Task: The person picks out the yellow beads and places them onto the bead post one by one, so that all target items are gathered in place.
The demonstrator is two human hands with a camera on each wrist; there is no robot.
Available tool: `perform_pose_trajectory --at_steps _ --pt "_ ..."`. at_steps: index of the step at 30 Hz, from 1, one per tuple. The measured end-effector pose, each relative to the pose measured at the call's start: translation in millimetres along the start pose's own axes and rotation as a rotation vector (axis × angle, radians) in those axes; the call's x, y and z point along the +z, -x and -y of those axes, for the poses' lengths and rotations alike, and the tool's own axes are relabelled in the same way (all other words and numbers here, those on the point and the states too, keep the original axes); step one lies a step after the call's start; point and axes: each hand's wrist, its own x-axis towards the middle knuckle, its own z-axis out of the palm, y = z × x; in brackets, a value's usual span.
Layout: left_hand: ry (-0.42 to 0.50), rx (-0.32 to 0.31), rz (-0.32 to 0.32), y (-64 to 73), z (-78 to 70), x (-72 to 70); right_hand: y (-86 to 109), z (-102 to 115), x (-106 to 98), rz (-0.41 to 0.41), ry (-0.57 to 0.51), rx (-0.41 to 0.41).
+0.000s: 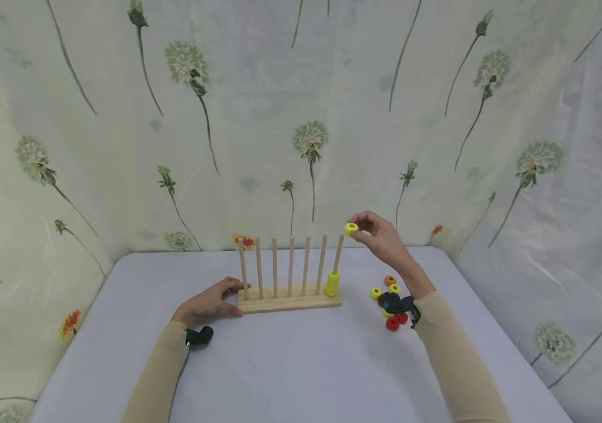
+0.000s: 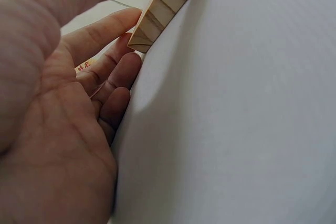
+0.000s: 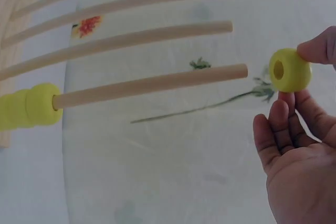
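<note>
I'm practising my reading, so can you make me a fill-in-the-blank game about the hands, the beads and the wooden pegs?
1. The right hand pinches a bead coloured ____.
2. The wooden base carries a row of ____ pegs, counted in numbers.
3. In the head view, the left hand holds the base at its ____ end.
4. In that view, the loose beads lie to the ____ of the base.

Missing words: yellow; seven; left; right.

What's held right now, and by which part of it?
Right hand: yellow bead, pinched by its outer side, near hole opening uncovered. Left hand: wooden base, held at its left end.
</note>
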Motion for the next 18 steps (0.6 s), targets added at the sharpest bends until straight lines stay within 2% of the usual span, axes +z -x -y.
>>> perform_pose_trajectory --at_steps 4,12,18 --pt "-0.008 -0.003 0.006 -1.2 0.5 -0.1 -6.1 3.6 6.6 0.024 0.006 -0.028" --pt "-0.028 -0.023 0.011 -2.2 0.3 0.5 -7.3 -0.5 11.8 0.055 0.015 0.014" --pt "-0.005 -0.007 0.009 -1.8 0.7 -0.4 -6.0 14.2 14.9 0.061 0.025 0.003"
